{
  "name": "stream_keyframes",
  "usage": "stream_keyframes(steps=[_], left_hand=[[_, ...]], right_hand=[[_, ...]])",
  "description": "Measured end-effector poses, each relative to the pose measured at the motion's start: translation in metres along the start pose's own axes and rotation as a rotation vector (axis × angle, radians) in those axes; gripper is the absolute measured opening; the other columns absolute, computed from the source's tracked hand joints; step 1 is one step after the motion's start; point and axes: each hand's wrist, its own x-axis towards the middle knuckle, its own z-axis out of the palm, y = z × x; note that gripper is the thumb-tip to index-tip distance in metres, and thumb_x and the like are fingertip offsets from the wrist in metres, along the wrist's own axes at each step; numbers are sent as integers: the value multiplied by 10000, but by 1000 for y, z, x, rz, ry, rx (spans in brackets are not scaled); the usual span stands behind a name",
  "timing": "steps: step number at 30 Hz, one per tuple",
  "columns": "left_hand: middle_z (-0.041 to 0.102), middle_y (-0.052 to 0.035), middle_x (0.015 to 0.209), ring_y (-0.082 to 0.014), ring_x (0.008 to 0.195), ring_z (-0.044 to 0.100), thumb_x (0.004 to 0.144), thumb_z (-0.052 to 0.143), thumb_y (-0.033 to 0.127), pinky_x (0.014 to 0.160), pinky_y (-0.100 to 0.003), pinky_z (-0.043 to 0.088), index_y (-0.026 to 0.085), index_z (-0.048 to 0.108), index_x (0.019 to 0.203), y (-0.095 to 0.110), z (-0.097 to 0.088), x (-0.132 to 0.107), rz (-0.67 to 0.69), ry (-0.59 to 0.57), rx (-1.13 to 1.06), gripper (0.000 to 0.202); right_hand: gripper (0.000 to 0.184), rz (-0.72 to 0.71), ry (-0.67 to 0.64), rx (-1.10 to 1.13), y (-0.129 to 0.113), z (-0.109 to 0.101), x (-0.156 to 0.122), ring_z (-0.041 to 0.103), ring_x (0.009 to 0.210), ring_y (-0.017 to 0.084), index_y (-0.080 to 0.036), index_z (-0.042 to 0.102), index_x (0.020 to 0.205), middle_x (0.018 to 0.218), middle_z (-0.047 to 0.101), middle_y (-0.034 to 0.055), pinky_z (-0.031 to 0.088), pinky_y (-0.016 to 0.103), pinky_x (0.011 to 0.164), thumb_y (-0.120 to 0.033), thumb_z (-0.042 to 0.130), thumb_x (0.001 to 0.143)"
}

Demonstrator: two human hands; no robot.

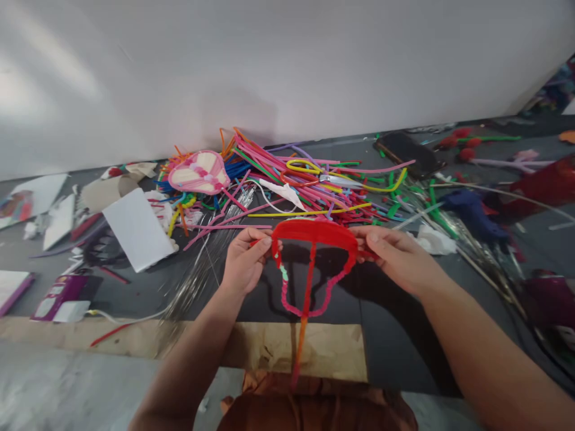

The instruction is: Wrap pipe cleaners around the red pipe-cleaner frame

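Both my hands hold up a fan-shaped frame of pipe cleaners (pixel 313 239) above the dark table (pixel 386 335). It has a thick red arc on top, a pink outline below and a red stem down its middle. My left hand (pixel 245 260) pinches the arc's left end, fingers closed. My right hand (pixel 398 254) pinches the right end, fingers closed too. A finished pink and cream fan (pixel 199 172) lies farther back on the left.
A big heap of coloured pipe cleaners (pixel 305 179) lies behind my hands, with scissors (pixel 332 179) on it. A white card (pixel 137 227) and paper scraps lie left. A black phone (pixel 406 152), a blue glue gun (pixel 471 212) and red pieces lie right. A white wall stands behind.
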Motion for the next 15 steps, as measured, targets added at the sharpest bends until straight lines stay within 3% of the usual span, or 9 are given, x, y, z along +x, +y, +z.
stream_keyframes(steps=[6,15], left_hand=[[650,22,702,-111,629,645,596,792,209,627,-244,551,156,566,657,1,-5,5,-5,28,-30,240],[667,8,730,-108,592,647,588,796,201,609,-238,556,146,582,628,1,-5,5,2,7,-3,225]], right_hand=[[412,38,-69,43,-5,1,0,631,809,153,-224,663,1032,989,695,49,491,281,719,-317,777,647],[262,27,-17,-161,-6,6,1,506,599,96,-193,684,866,742,642,-2,416,232,591,-393,709,698]])
